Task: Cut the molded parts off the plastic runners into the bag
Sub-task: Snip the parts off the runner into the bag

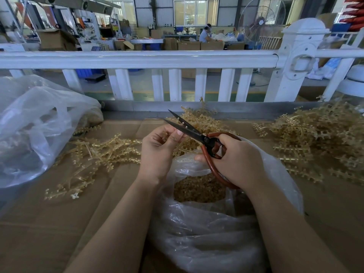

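Gripping red-handled scissors (199,134), blades parted toward 10 o'clock, the right hand (234,160) is kept above the open bag (206,229) so parts drop in; left hand (159,150) fingers (177,134) are pinched narrowly; contents cannot be told.

Hands: two, left (157,152) and right (234,160). Scissors (199,135): one pair. Plastic bags: two, one bag (206,229) under the hands, one larger bag (37,123) at far left. Runner piles: three, left pile (94,154), middle pile (197,119), right pile (323,138). Individual runners too tangled to count.
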The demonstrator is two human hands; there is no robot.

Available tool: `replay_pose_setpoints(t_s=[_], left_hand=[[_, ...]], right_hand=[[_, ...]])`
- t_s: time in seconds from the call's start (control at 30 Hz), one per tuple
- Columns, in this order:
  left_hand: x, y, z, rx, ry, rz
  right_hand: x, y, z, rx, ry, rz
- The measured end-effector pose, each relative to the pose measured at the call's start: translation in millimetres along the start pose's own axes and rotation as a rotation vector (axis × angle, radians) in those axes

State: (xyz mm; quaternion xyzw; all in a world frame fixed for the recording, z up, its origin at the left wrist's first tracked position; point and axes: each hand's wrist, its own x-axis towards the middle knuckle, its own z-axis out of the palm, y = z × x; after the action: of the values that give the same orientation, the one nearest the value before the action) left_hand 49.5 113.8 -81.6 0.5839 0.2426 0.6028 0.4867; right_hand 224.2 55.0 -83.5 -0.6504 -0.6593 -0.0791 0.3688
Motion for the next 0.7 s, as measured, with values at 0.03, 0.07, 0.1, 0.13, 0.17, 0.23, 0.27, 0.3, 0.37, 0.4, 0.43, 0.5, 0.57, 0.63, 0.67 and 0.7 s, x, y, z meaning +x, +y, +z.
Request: replay_pose_setpoints(t_s=[0.03, 0.07, 0.1, 0.13, 0.17, 0.23, 0.27, 0.3, 0.37, 0.4, 0.43, 0.5, 0.57, 0.63, 0.67, 0.7], left_hand=[[-0.1, 0.2, 0.0, 0.005, -0.005, 0.000], [-0.1, 0.5, 0.2, 0.005, -0.008, 0.000], [-0.4, 0.8, 0.5, 0.001, -0.011, 0.000], [-0.5, 1.0, 1.2, -0.006, -0.013, 0.002], [-0.7, 1.2, 1.9, -0.014, -0.012, 0.003], [-0.9, 1.2, 3.1, -0.029, -0.004, 0.002], [-0.7, 1.0, 3.2, -0.037, -0.002, 0.001], [-0.6, 0.9, 3.0, -0.046, 0.000, -0.002], [-0.7, 0.9, 2.4, -0.055, 0.005, -0.010], [-1.1, 1.0, 2.3, -0.054, 0.004, -0.013], [-1.6, 1.3, 2.3, -0.046, 0.001, -0.014], [-2.5, 1.9, 2.6, -0.026, -0.008, -0.012], [-3.0, 2.4, 3.0, -0.030, -0.010, -0.007], [-3.6, 2.9, 3.1, -0.027, -0.009, -0.003], [-3.8, 3.1, 3.4, -0.017, -0.010, 0.000], [-4.1, 3.3, 3.5, -0.006, -0.011, 0.001]], right_hand=[[0.0, 0.0, 0.1, -0.014, 0.003, -0.002], [0.0, 0.0, 0.5, -0.024, 0.002, -0.003], [-0.1, 0.4, 0.8, -0.023, 0.001, -0.003], [-0.2, 0.9, 0.8, -0.012, 0.001, 0.000], [-0.1, 1.2, 0.4, 0.001, -0.003, 0.007], [0.4, 0.7, -0.7, 0.015, -0.020, 0.023], [0.6, 0.5, -0.8, 0.014, -0.022, 0.025], [0.9, 0.3, -0.6, 0.012, -0.020, 0.026], [1.1, -0.1, -0.1, 0.014, -0.023, 0.037], [1.0, 0.0, 0.5, 0.015, -0.027, 0.040], [0.8, 0.1, 0.8, 0.016, -0.029, 0.040], [0.6, 0.5, 0.6, 0.026, -0.028, 0.043], [0.7, 1.4, 0.1, 0.040, -0.037, 0.040], [0.5, 1.5, -0.6, 0.030, -0.048, 0.029], [0.4, 1.5, -1.3, 0.023, -0.050, 0.024], [0.4, 1.5, -1.7, 0.020, -0.049, 0.020]])
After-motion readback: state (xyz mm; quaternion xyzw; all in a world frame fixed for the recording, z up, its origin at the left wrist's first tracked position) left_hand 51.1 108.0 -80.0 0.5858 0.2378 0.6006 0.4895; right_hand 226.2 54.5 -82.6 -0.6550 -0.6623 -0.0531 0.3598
